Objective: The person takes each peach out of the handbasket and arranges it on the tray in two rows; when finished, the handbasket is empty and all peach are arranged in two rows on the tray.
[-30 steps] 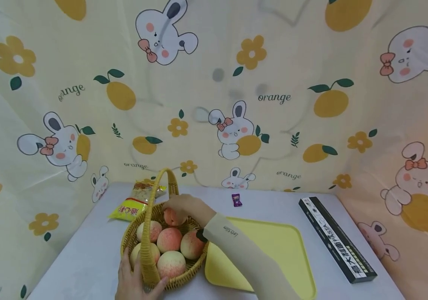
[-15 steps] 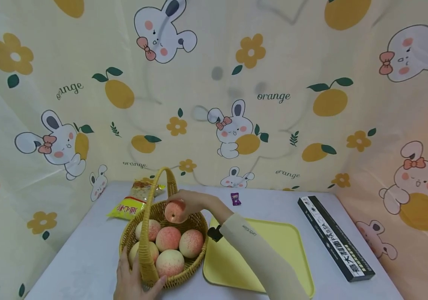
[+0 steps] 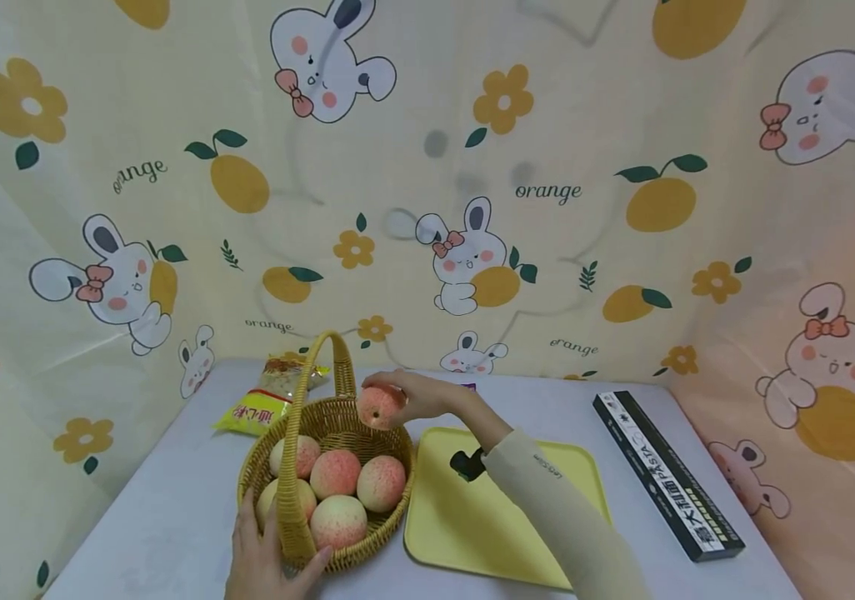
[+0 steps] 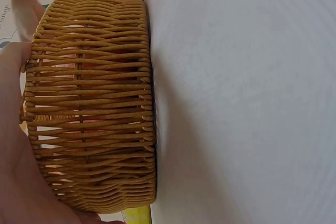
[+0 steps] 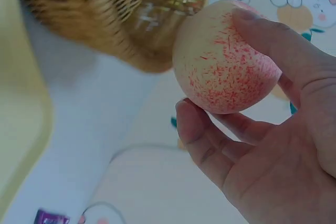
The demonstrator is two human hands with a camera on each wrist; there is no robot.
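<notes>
My right hand pinches a pink-speckled peach between thumb and fingers, above the right rear rim of a wicker basket. In the right wrist view, the held peach is pale cream with red flecks, the thumb on its upper side and fingertips beneath. Several more peaches lie in the basket. At the basket's near left side, my left hand holds its rim, fingers and thumb spread round the outer wall. The left wrist view shows the woven wall up close, its base on the table.
A yellow tray lies right of the basket, under my right forearm. Farther right is a long black pasta box. A yellow snack bag lies behind the basket at left; a purple-wrapped sweet lies beyond the tray. The basket's handle arches upward.
My right hand has lifted the peach up out of the basket and carried it right, toward the rim. My left hand keeps its hold on the basket, which stays in place.
</notes>
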